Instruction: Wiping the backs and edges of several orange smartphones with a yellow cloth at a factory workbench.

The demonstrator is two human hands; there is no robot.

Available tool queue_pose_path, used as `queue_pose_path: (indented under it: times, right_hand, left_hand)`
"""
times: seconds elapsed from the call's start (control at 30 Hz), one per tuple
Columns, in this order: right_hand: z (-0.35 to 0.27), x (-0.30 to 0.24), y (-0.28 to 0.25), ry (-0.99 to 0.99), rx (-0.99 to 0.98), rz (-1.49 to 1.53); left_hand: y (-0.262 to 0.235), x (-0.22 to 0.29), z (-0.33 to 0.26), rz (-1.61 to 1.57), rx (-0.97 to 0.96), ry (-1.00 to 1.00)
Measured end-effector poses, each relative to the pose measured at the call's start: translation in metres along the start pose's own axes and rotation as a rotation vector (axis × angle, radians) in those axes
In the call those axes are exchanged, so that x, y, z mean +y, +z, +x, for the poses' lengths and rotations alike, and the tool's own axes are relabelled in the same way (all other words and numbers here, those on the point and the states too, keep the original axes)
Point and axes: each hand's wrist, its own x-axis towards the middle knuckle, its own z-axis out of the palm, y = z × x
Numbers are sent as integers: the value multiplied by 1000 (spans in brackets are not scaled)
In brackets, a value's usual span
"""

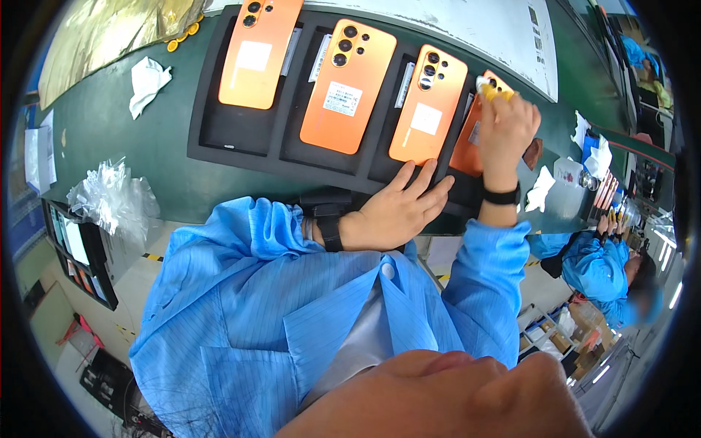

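Note:
Several orange smartphones lie back up, side by side, across a black compartment tray [241,157]. My right hand [507,128] is over the rightmost phone [467,150], wearing yellow finger covers. Its fingers pinch a small white wipe [482,83] against the top of that phone, by the camera lenses. My left hand [398,212] rests with its fingers stretched out on the tray's near edge, fingertips at the bottom of the neighbouring phone [427,117], which has a white label. Further left are another labelled phone [349,87] and the leftmost phone [259,55].
A crumpled white tissue [148,84] lies on the green table [95,139] to the left, near a clear plastic bag [117,201]. Yellow finger covers [182,38] sit at the far left. More tissue [540,188] lies on the right, where a co-worker in blue [599,270] works.

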Motion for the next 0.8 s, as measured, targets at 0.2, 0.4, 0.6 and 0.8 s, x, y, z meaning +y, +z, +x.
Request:
queue_pose_path:
  times: [0.2,0.4,0.6,0.8]
  right_hand:
    - [-17,3,-4,102,-71,45]
    - [-2,22,7,107,-25,-47]
    - [-7,23,8,280,-40,-49]
    - [2,40,17,309,-33,-84]
  left_hand:
    - [5,1,-2,-4,14,-10]
    - [2,0,-2,-29,1,5]
    - [3,-1,-3,-28,9,2]
    - [2,-3,-1,-27,11,18]
